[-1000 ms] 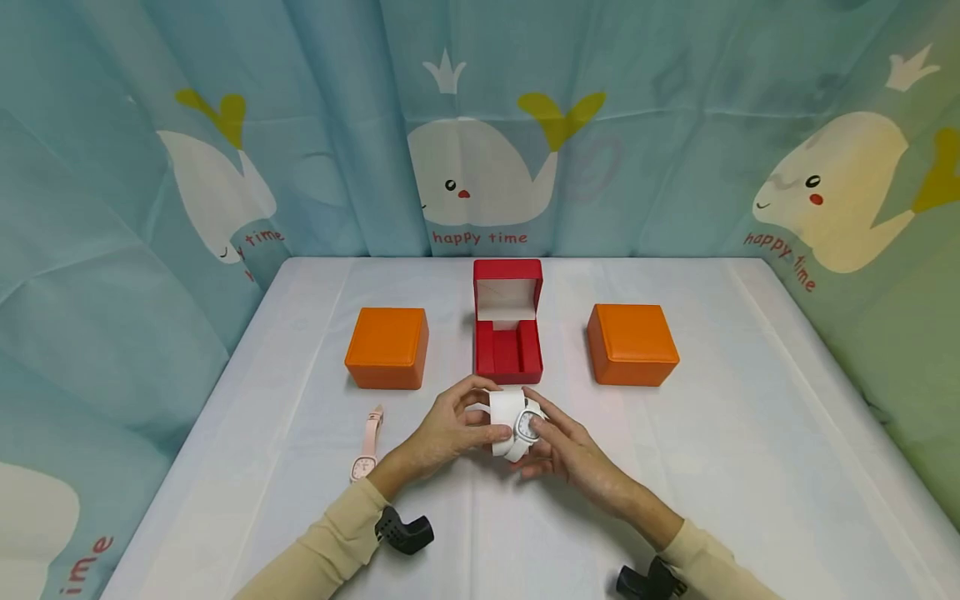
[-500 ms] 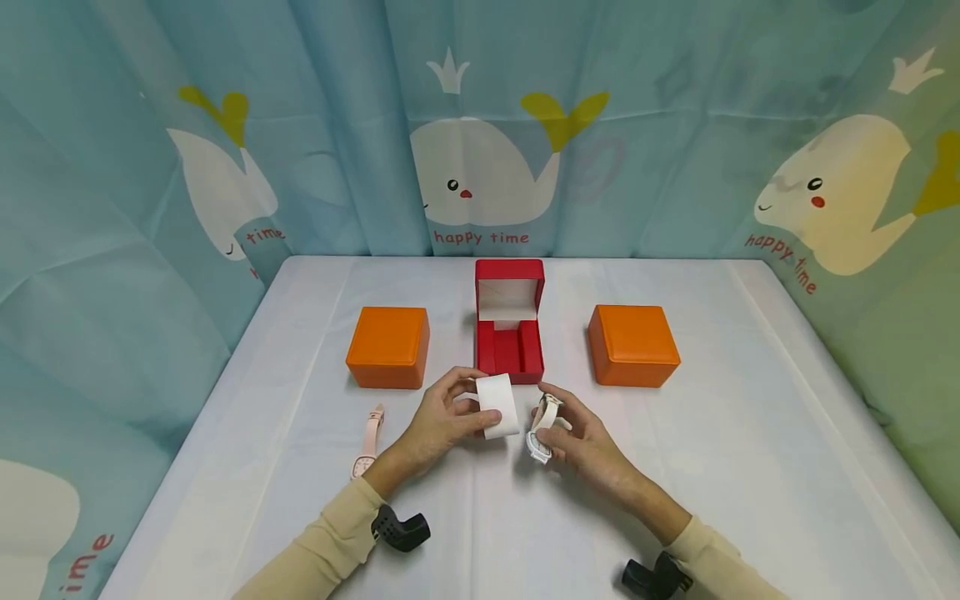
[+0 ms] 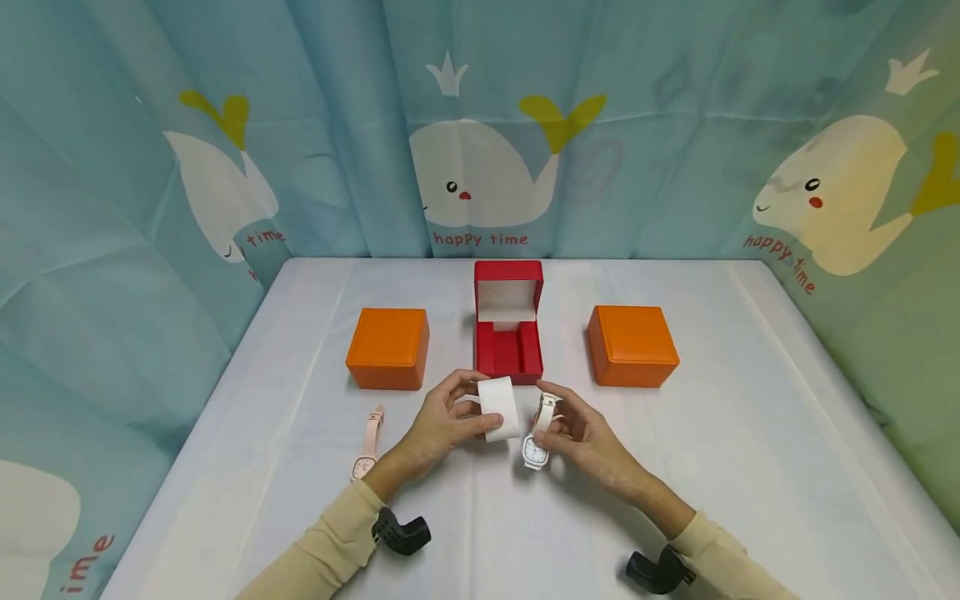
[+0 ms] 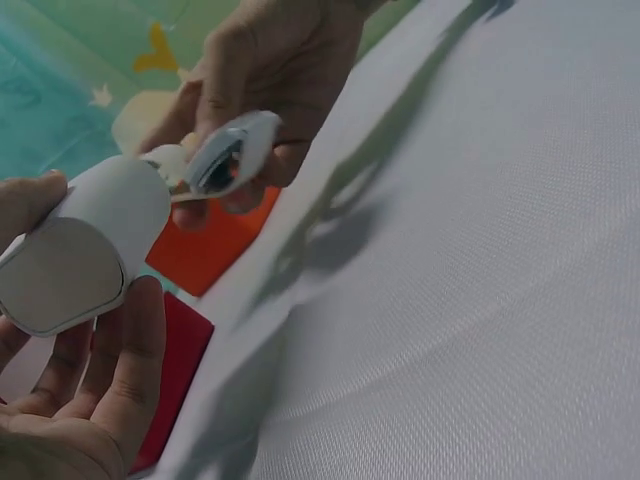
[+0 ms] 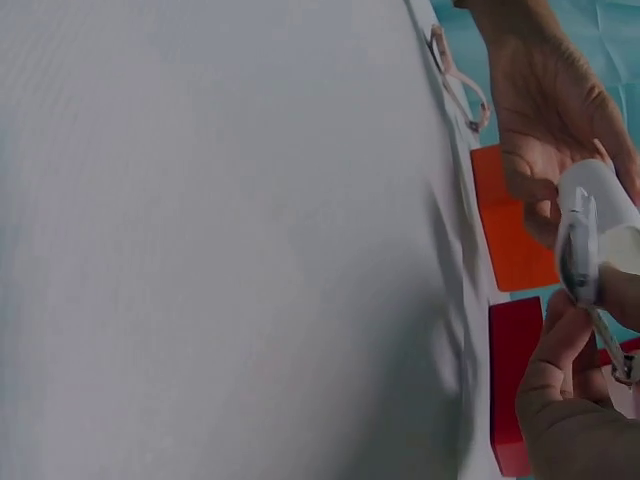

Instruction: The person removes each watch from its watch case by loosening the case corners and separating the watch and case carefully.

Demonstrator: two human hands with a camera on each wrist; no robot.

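Between its thumb and fingers my left hand [image 3: 444, 422] grips a white watch pillow [image 3: 498, 409], a rounded cushion whose oval end shows in the left wrist view. Just to the right, my right hand [image 3: 588, 437] pinches a white wristwatch [image 3: 536, 452] by its strap, the square-cornered dial hanging low and facing up. The watch and the pillow are apart in the head view. Behind both hands stands a red watch box [image 3: 508, 271], lid raised, with a slot between two red side blocks. A pink wristwatch [image 3: 372, 433] lies on the table beside my left forearm.
An orange box [image 3: 387, 348] with its lid down stands left of the red box, and a second orange box [image 3: 633, 345] stands to the right. The white tabletop [image 3: 750, 467] ends at a blue curtain [image 3: 322, 167] with whale prints.
The white watch has come off the pillow and moved right in my right hand, its dial now turned downward along the strap. My left hand has tilted the pillow slightly; boxes stay put.
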